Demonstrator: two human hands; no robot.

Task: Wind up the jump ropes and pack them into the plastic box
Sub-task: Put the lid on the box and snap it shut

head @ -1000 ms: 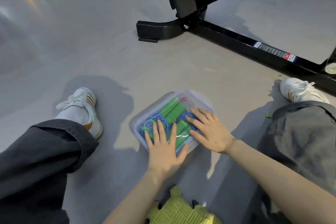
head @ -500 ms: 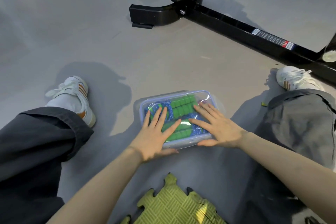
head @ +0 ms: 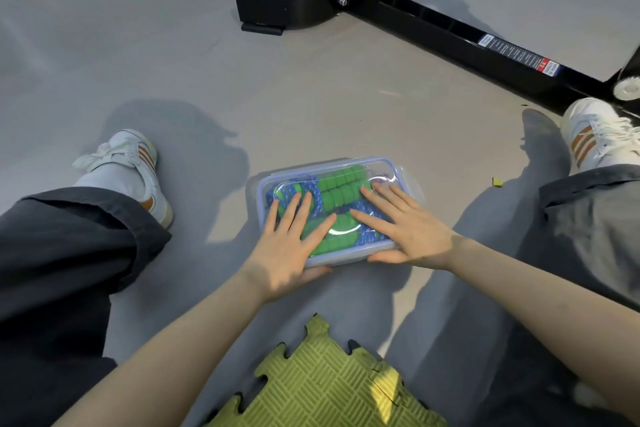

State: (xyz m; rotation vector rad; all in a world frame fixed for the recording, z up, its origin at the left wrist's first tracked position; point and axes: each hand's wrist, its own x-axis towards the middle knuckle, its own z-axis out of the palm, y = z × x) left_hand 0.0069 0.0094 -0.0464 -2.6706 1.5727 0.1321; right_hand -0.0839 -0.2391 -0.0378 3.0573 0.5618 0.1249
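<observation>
Left hand (head: pixel 287 246) lies flat on the lid (head: pixel 389 174), fingers spread. The plastic box (head: pixel 349 256) sits on the floor (head: pixel 311 107), jump ropes (head: pixel 339 189) coiled inside; right hand (head: pixel 408 232) is splayed flat too. Uneven pressing could leave a corner unsealed, I'd guess. Long axis runs left-right, the right end a bit farther away.

Wide charcoal trousers (head: pixel 69 236) w/ stitched hem band; right leg reads lighter grey in the light. White sneakers, left shoe (head: pixel 131 177) & right shoe (head: pixel 595 139): 3 orange-brown stripes each, white laces. Left shoe has an orange heel patch. Left hand (head: pixel 284 253), right hand (head: pixel 412 232) & forearms bare.
</observation>
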